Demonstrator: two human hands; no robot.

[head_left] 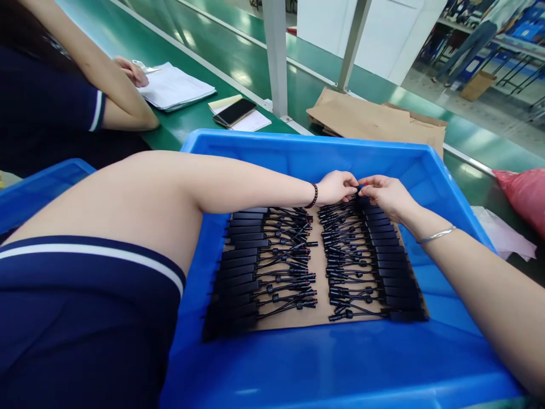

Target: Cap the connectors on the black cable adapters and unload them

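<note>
Inside a blue plastic bin (306, 363), black modules with short cable leads lie in two rows on a cardboard sheet (320, 255). The left row (238, 267) has its leads pointing right, and the right row (394, 261) has its leads pointing left. My left hand (338, 187) is closed in a pinch at the far end of the right row. Beside it my right hand (387, 196) pinches too, fingertips almost meeting the left ones. A small dark part of a black cabled module (360, 192) shows between them; the fingers hide most of it.
A co-worker's arm (114, 102) rests at the left by a stack of papers (174, 85). A phone (235, 112) lies on notes. Flat cardboard (374, 119) sits behind the bin, near metal posts (276, 57). At right is a red bag (525, 196).
</note>
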